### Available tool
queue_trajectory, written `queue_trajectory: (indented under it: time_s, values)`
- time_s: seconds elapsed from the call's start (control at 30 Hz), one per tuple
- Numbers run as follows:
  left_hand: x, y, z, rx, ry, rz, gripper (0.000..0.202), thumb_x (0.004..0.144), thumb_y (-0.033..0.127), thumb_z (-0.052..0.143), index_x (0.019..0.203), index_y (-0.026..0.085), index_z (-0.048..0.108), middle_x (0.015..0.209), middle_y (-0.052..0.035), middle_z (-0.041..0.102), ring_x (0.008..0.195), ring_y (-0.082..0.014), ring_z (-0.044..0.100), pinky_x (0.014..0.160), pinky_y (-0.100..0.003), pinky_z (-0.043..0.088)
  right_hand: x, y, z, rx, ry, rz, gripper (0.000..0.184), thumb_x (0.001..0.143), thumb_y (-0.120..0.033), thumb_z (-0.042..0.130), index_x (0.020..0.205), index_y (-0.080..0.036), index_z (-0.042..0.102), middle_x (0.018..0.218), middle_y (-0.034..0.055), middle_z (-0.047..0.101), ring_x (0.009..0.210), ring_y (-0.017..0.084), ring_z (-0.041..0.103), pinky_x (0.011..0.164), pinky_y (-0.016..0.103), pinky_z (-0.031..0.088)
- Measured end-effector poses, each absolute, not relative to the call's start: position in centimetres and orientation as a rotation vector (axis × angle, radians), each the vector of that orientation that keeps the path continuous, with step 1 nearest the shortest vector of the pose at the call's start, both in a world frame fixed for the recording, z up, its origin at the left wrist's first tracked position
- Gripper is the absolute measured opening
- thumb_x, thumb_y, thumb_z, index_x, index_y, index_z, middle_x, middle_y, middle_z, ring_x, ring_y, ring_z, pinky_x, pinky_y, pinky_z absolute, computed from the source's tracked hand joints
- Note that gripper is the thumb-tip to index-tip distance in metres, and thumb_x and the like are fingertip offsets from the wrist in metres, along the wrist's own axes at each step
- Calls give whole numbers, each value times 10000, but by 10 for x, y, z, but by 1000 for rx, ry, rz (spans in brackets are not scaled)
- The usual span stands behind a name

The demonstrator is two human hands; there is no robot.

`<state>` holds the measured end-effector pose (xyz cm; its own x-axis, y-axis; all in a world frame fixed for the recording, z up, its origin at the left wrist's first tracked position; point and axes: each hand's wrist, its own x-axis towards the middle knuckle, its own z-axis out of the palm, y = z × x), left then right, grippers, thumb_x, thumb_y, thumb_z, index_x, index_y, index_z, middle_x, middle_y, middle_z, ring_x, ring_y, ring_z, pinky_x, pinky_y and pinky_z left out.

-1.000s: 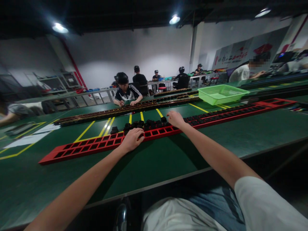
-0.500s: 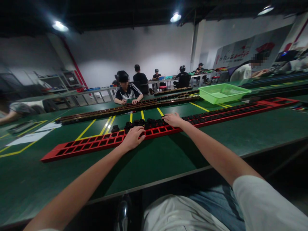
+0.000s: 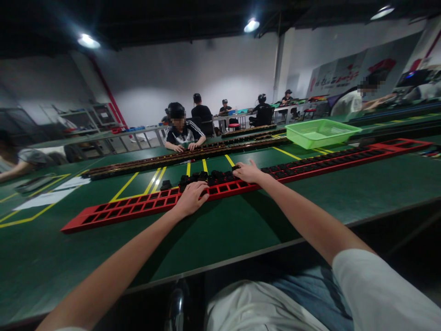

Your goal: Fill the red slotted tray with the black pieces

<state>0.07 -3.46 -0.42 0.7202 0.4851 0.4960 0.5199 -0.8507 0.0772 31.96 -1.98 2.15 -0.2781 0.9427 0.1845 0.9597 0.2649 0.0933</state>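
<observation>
A long red frame point(image 3: 119, 213) with two rows of square openings lies across the green table. Its left-hand openings are vacant, while small black parts point(image 3: 285, 172) fill the right-hand stretch. My left hand point(image 3: 193, 196) rests on the frame's near edge, fingers extended and thumb apart, beside a loose heap of black block-like parts point(image 3: 217, 176). My right hand point(image 3: 248, 173) is over the frame further right, its fingertips bent onto a small black part point(image 3: 235, 168). The fingers partly cover that part, so its exact shape is hidden.
A light green plastic basket point(image 3: 319, 133) stands behind the frame on the right. Long dark strips point(image 3: 151, 163) lie further back, near a co-worker point(image 3: 184, 131) across the table. White paper sheets point(image 3: 51, 193) and yellow tape lines mark the left side.
The view has shifted slightly. My right fingers have bent a little around the black part, with one finger lifted higher; my left hand stays in place on the frame.
</observation>
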Motion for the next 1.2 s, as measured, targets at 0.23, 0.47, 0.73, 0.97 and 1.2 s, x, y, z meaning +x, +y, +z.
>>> queue_trajectory:
  time_s: [0.23,0.47,0.73,0.97,1.2]
  values:
    - [0,-36,-2,-2867,-816,-797,240,956,272,511,1162,195,608,1296,-92,604,1228,-252,533,1071,-465,403,316,-15,23,-1790,-2389,-285,453,1013,-420,312,1148,-251,710,1304,140,588,1264,307,488,1104,687,163]
    - [0,-37,-2,-2869,-799,-797,227,964,268,497,1145,194,612,1289,-90,602,1213,-242,540,1063,-446,411,315,-3,26,-1860,-2359,-73,438,1009,-449,344,1150,-280,723,1429,104,528,1364,335,412,1119,694,142]
    - [-1,-34,-3,-2895,-805,-781,247,963,280,487,1159,204,617,1304,-91,592,1220,-252,535,1056,-465,412,319,-1,19,-1815,-2274,-120,396,987,-408,407,1006,-239,765,1280,106,603,1244,306,511,1133,668,124]
    - [-2,-34,-2,-2913,-781,-775,252,969,284,483,1166,201,616,1302,-94,595,1227,-252,527,1064,-471,408,318,-9,22,-1726,-2181,-290,352,962,-316,422,1110,-205,722,1242,119,617,1163,273,538,1128,570,194]
    - [-1,-34,-3,-2903,-788,-791,244,977,273,472,1158,208,621,1299,-88,599,1230,-246,528,1074,-465,403,319,-4,22,-1688,-2141,-353,390,997,-308,355,1241,-215,645,1401,132,536,1298,287,456,1122,577,209]
